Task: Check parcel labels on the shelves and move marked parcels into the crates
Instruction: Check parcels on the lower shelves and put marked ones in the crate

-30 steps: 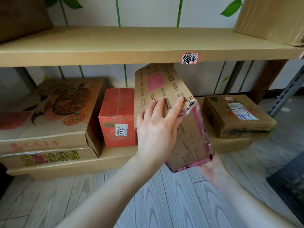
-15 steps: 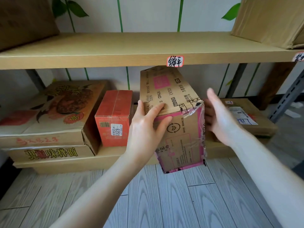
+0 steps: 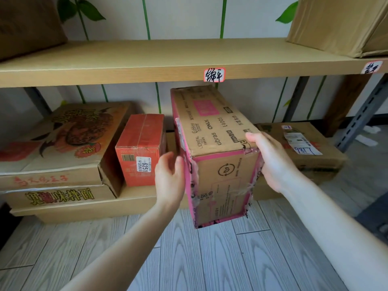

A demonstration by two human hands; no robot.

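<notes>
Pink-taped cardboard box (image 3: 212,131) is the parcel I have in hand. It sits tilted between my two hands, its back end under the upper shelf (image 3: 126,59) and its front end hanging past the lower shelf's edge, over the plank floor (image 3: 210,259).

By my reading I'm at the checking step for this one. The faces I can see carry only brand printing and a recycling mark, with no shipping sticker or written number, so the remaining sides need turning into sight. No crate shows anywhere, so I can't say that any parcel has been moved. The red box (image 3: 139,152) stickered 6251 and the brown parcel (image 3: 302,143) marked 9817 both sit on the lower shelf, one on either side of the box I'm holding.

My right hand (image 3: 270,162) grasps the box's upper right front corner, thumb hooked over the top edge and fingers running down the right side out of sight. My left hand (image 3: 170,179) lies against the left side, palm and fingers pressed to the cardboard without wrapping any edge, so the box is clamped between the two.
</notes>
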